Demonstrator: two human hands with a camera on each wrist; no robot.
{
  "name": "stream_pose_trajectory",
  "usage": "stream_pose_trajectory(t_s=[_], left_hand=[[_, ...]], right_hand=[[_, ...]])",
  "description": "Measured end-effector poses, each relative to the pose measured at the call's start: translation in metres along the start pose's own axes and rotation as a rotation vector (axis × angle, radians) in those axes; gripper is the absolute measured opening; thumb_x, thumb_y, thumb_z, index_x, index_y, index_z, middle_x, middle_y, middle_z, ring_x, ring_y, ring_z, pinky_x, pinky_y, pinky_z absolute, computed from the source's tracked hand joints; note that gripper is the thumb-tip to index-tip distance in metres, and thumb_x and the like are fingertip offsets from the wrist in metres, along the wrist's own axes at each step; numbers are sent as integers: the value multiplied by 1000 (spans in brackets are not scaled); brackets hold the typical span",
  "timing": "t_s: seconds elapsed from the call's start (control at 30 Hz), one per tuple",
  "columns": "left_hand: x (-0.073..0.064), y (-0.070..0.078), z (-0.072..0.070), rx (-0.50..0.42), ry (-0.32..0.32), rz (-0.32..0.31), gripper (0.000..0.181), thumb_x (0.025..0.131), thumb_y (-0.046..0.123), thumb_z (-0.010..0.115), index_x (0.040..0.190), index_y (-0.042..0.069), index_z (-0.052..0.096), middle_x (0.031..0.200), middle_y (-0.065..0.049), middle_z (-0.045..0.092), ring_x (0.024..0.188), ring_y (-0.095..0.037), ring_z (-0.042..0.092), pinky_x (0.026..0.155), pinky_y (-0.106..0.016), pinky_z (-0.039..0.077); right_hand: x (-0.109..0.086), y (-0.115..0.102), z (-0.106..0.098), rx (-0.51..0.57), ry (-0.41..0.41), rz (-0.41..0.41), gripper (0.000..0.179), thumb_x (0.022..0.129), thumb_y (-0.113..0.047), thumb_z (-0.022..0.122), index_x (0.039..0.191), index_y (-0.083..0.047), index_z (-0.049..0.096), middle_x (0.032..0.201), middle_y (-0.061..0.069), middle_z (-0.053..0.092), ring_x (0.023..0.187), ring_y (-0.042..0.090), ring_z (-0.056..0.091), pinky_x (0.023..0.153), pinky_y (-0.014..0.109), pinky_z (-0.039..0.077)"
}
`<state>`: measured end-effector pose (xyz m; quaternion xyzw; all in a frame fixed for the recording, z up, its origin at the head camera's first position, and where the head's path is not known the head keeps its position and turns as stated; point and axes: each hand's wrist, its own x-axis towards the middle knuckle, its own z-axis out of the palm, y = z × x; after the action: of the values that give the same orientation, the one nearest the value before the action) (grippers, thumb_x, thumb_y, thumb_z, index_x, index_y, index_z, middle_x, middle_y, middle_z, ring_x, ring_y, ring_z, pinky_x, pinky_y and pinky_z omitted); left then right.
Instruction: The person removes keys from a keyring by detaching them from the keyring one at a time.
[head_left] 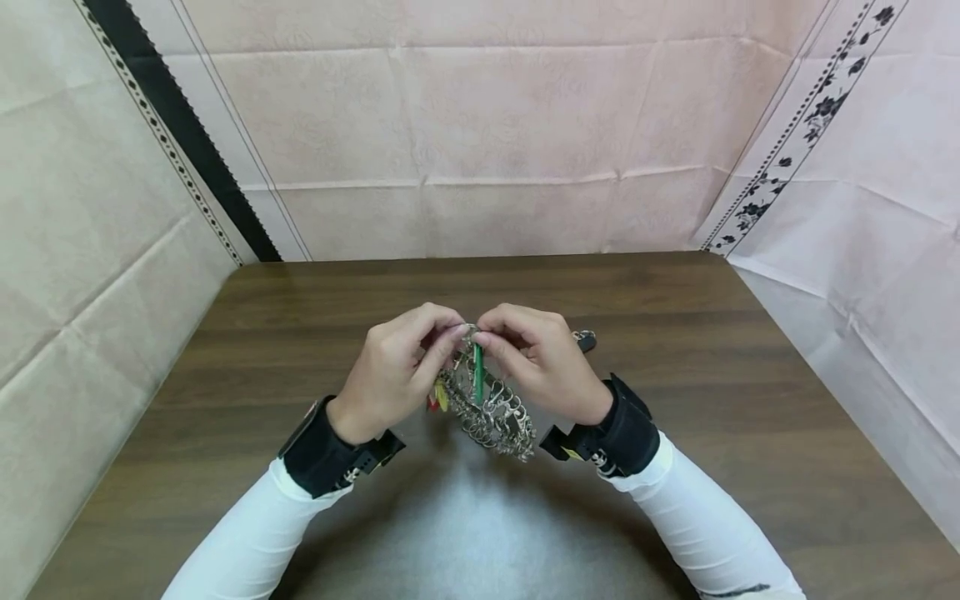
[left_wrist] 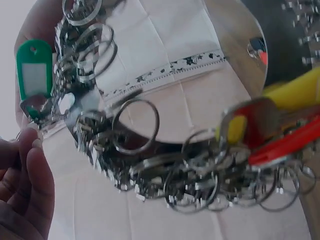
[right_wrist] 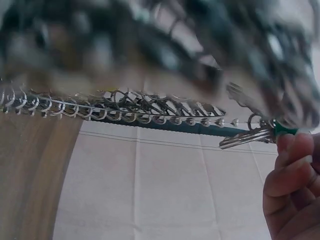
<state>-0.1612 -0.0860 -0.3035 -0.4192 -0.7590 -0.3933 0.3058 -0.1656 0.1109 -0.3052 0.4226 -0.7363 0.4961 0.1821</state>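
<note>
- Bunch of silver metal rings and keys (head_left: 498,421): held up above the table, sagging under the fingertips; its weight probably kept the lower rings out of the fingers' way.
- Green plastic key tag with a white label (head_left: 478,375): hung at the upper part of the bunch, between the hands; silver metal keys (right_wrist: 247,137) beside it.
- Right hand (head_left: 543,354): on the bunch's right, thumb and forefinger pinching the green tag's end, likely to steady it.
- Left hand (head_left: 397,367): opposite, pinching metal at the bunch's top; exact piece too small to tell.
- Yellow plastic tag (head_left: 440,395) and red plastic tag (head_left: 432,403): on the bunch's left side, dangling free.
- Black wristbands (head_left: 630,429), white sleeves (head_left: 247,533): either side of the bunch.
- Brown wood-grain table (head_left: 750,417): beneath the bunch; pale cloth (head_left: 487,125) beyond.
</note>
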Motion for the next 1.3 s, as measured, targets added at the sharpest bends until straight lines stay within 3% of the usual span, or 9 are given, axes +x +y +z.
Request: stream_pose_trajectory(t_s=[0.3,0.63,0.9,1.3], left_hand=[[2,-2,0,62,-21,51,6,93,10,60,97,5,61,79,0,56,67,-6,45,57,-20,39],[2,-2,-2,83,-73,68,9,96,13,57,98,6,62,84,0,61,71,-5,49,61,-21,45],[1,0,-3,90,-116,37,9,97,13,55,97,6,61,84,-1,59,72,-6,49,62,-21,44],[-2,0,6,28,-65,-44,9,97,14,54,97,6,58,76,3,51,67,-4,47,56,-17,41]], right_hand=[[0,-1,-3,-8,-18,-19,8,95,-9,56,92,-7,62,71,-2,51,57,5,47,48,23,41],[1,-5,-8,-80,-57,-37,9,96,-11,55,92,-6,60,73,0,52,58,3,46,49,22,41],[2,-5,-8,-53,-98,5,8,96,-11,54,94,-5,59,72,3,52,56,6,46,48,23,42],[1,-5,-7,-17,-67,84,8,95,-15,57,93,-8,61,71,0,52,52,7,44,46,25,40]])
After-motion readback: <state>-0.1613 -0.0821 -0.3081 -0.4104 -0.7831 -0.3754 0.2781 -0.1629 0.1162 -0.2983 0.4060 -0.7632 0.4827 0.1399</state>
